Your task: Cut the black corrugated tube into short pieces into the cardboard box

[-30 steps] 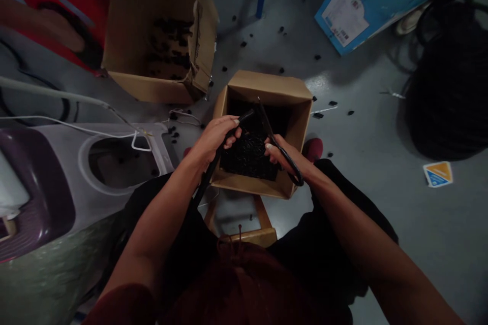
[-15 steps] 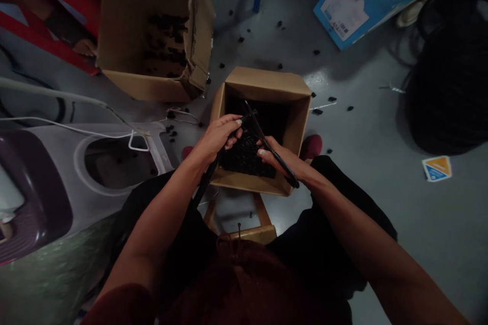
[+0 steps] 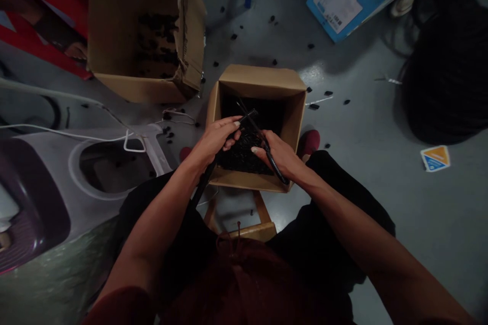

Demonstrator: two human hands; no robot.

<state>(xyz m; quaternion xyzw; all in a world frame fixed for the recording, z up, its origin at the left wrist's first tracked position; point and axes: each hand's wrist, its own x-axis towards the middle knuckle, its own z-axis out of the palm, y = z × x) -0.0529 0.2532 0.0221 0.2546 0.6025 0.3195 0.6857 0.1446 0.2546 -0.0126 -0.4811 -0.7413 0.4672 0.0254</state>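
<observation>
My left hand (image 3: 220, 138) is closed on a black strip (image 3: 249, 115), pinching it near its end. That end looks ridged, and the rest of the strip hangs below the hand towards my lap. In my right hand (image 3: 277, 155) are dark scissors (image 3: 268, 150), their long narrow blades pointing up and left across the strip's end. Whether the blades touch the strip I cannot tell. Both hands are over an open cardboard box (image 3: 263, 75), which has many small black pieces (image 3: 244, 155) inside.
A larger cardboard box (image 3: 133, 89) with black pieces stands upper left, near another person's hand (image 3: 76, 51). A grey plastic stool (image 3: 162, 155) is at left. A blue box (image 3: 324, 5) and a black coil (image 3: 438, 81) lie right. Black bits dot the floor.
The view has shifted slightly, moving the surroundings left. The scissors have turned a little in my right hand, their handle end nearer the box. My left hand still grips the strip.
</observation>
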